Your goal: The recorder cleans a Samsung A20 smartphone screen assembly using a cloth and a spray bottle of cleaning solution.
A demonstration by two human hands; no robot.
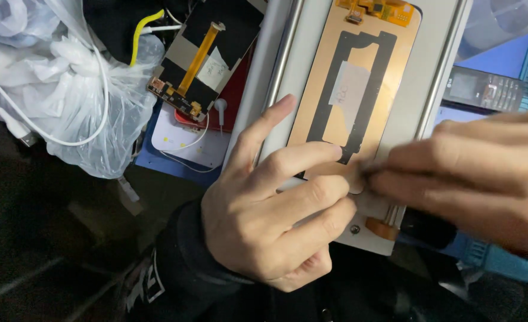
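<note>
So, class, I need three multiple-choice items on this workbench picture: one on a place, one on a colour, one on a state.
1. Where does the clear plastic bag lie?
A. Upper left of the view
B. On the metal tray
C. Under the right hand

2. What colour is the back of the display panel on the metal tray?
A. Green
B. Copper-orange with black strips
C. White

3. How is the left hand placed?
A. Closed in a fist
B. Lifted clear of the tray
C. Spread flat, fingers on the panel's lower edge

Answers: 1 A, the bag fills the upper left corner. 2 B, the panel shows copper-orange foil with black strips. 3 C, its fingers lie extended on the panel, meeting the blurred right hand.
</note>
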